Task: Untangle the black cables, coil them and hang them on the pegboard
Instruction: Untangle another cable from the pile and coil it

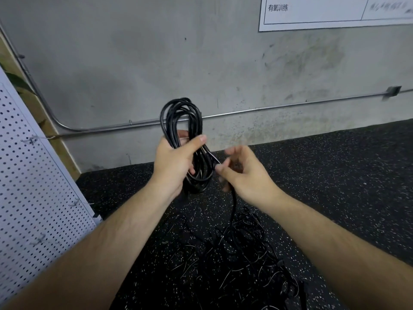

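Mid-coil. Left hand (173, 163) at frame centre is closed round a coil (186, 139) of black cable, thumb pressed across the front, loops standing up to 12 o'clock and bulging out below the fist. Right hand (242, 173), just at 3 o'clock of the coil, pinches the running strand (233, 204) between thumb and forefinger where it leaves the coil; other fingers loosely spread. Strand drops to 6 o'clock into a tangle (241, 258) of black cables on the floor (335, 175). Pegboard (33, 186) leans at 9 o'clock, nothing hung on it that I can see; hooks too blurred to count. To do this step well, likely: keep the left grip firm so loops don't slide, let the strand run through the right pinch rather than yank it, lay each new loop the same size beside the last, roll the strand slightly so it doesn't kink. Watch the pile: the strand looks buried in it, so a hard pull could tighten a knot; better to lift and shake slack free first. Task looks early; most cable lies on the floor.
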